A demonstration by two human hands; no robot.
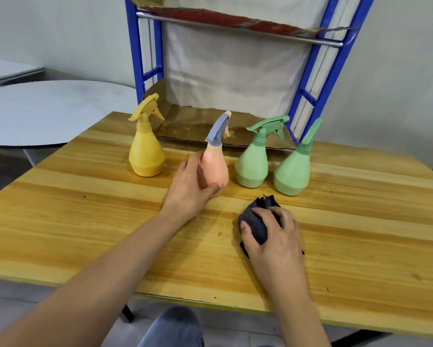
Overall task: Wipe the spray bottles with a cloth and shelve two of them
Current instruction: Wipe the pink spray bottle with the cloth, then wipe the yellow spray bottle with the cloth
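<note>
Several spray bottles stand in a row on the wooden table (85, 221). At the left is a yellow bottle (146, 154). My left hand (193, 186) grips the pink bottle (215, 169) with the blue-grey trigger head around its body, tilted slightly. Two green bottles (251, 166) (293, 169) stand to its right. My right hand (273, 234) holds a crumpled dark cloth (256, 221) on the table, in front of the green bottles.
A blue metal shelf frame (141, 61) stands at the table's far edge, with a cardboard-lined lower level (193, 123) and an upper level (235, 23). A round grey table (47, 111) lies to the left. My knee (175, 326) shows below the near edge.
</note>
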